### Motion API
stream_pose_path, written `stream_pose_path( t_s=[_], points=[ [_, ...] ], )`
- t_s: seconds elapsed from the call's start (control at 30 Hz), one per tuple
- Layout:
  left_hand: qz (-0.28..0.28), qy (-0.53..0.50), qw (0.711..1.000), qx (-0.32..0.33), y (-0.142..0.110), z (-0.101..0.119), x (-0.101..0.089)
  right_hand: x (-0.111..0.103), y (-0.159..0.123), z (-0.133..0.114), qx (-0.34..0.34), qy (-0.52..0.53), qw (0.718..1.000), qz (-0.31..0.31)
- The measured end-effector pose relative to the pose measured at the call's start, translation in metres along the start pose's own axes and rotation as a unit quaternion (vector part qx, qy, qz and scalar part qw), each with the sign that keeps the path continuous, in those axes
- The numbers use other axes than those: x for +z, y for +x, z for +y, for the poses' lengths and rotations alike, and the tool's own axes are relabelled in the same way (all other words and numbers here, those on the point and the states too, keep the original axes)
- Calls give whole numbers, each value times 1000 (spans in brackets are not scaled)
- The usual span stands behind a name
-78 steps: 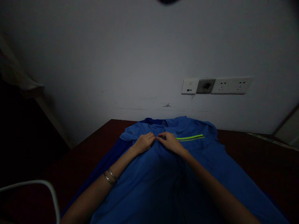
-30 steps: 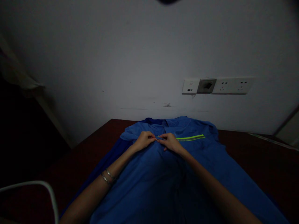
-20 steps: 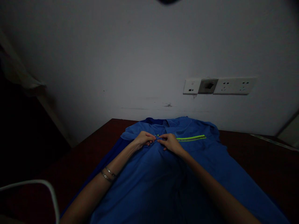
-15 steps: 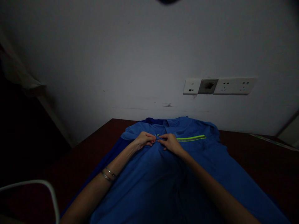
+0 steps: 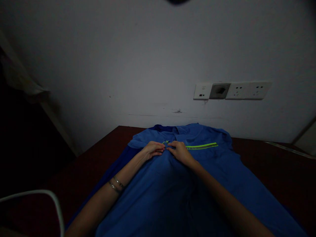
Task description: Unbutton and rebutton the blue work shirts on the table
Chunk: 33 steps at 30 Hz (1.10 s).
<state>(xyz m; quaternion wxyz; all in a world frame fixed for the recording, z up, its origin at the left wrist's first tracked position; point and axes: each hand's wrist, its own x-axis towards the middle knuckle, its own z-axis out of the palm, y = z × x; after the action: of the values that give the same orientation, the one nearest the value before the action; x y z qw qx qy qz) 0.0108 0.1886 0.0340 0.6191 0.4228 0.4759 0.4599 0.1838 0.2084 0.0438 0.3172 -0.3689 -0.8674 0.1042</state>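
Observation:
A blue work jacket (image 5: 172, 194) with a yellow-green reflective stripe (image 5: 201, 145) lies flat on a dark red-brown table (image 5: 81, 168), collar toward the wall. My left hand (image 5: 153, 149), with two thin bangles on its wrist, pinches the fabric at the jacket's front opening near the chest. My right hand (image 5: 180, 151) pinches the opposite edge, fingertips almost touching the left ones. A small light spot, perhaps a button or snap (image 5: 166, 142), shows just beyond the fingertips. The scene is dim.
A white wall rises behind the table, with a row of sockets and switches (image 5: 232, 91) at the right. A curved white tube, perhaps a chair frame (image 5: 53, 200), is at the lower left. Pale cloth (image 5: 17, 77) hangs at the far left.
Both hands stay pinched at the jacket's front opening, shifting only slightly. The fingers work the fabric there, and the small light spot now shows a bit more clearly.

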Motion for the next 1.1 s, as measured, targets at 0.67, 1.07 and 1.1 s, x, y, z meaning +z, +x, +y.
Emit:
stream_pose_path(
  t_s=[0.67, 1.07, 1.1],
  points=[
    [15, 4, 999, -50, -3, 9, 3, -6, -3, -8, -21, -58, 998, -25],
    [10, 50, 999, -9, 1, 5, 0, -17, -2, -10, -42, -74, 994, -62],
    [8, 57, 998, 0, -1, 6, 1, -21, -1, -8, -45, -65, 995, -62]
  ],
)
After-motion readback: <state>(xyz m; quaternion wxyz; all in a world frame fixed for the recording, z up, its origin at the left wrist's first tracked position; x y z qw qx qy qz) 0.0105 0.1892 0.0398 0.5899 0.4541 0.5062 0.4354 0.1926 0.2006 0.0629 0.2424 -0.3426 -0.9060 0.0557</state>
